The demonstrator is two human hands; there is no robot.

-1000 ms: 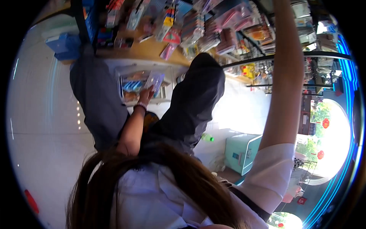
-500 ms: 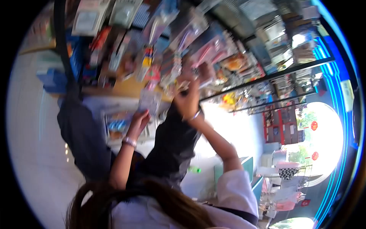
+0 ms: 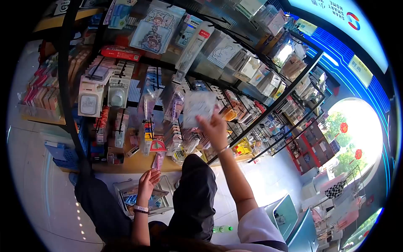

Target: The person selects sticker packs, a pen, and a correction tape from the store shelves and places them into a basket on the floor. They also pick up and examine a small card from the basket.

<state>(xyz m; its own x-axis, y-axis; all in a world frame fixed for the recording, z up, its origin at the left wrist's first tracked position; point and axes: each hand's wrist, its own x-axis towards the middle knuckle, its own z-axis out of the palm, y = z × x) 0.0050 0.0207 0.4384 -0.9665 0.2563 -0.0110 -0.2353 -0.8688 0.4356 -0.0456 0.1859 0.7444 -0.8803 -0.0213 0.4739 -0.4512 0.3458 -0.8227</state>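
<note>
A clear flat packet [image 3: 198, 108] is held up against the display rack [image 3: 176, 80], its face pale and glossy so that what is inside cannot be made out. The right hand [image 3: 215, 127] has it pinched along the lower edge, fingers closed on the plastic, the arm stretched up from a white sleeve [image 3: 256, 227]. The packet sits in front of the middle rows of the rack, among other hanging packs, just below a white card printed with a rabbit [image 3: 223, 51] and to the right of a narrow pack with a red label [image 3: 194, 45].

Lower down, in front of the rack's wooden bottom shelf [image 3: 134, 164], the left hand [image 3: 148, 180] hangs loose and half open with nothing in it, a pale bracelet [image 3: 140, 208] at the wrist. Right under it, on the floor at the foot of the rack, stands a clear plastic box [image 3: 126, 197] with blue and orange goods inside. The person's dark trouser legs [image 3: 194, 201] straddle that box.

On the left part of the rack hang two white boxed items [image 3: 103, 94] side by side, and near the top a blue card with cartoon figures [image 3: 151, 31]. Left of the rack's base a blue basket [image 3: 63, 153] rests on the floor. Well to the right of the rack, a green bottle [image 3: 221, 229] lies on the pale floor
</note>
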